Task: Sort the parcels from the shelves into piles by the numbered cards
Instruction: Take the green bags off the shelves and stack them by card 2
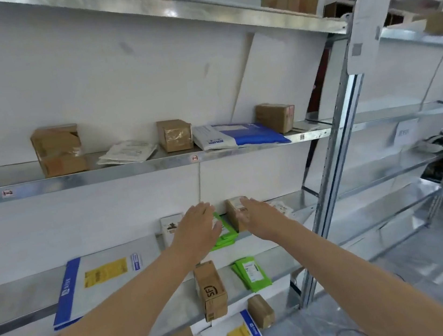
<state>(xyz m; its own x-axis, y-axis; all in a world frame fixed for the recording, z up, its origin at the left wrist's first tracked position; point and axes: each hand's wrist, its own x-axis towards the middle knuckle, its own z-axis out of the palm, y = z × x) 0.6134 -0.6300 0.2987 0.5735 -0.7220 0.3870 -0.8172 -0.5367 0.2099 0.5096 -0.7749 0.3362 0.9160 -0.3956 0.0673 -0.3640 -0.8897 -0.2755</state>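
Both hands reach into the third shelf, sorting barely begun.

On the second shelf [130, 168], from left, I count a box edge, three cardboard boxes and two flat mailers, all untouched. Below, the left hand [197, 227] hovers open and empty over the green mailers [225, 235]; the right hand [261, 219], fingers spread, lies against a small brown box [236, 211] without gripping it. Lower down are two blue-edged mailers, roughly four more boxes and another green pile. No numbered cards or sorted piles are visible, so nearly everything looks left.
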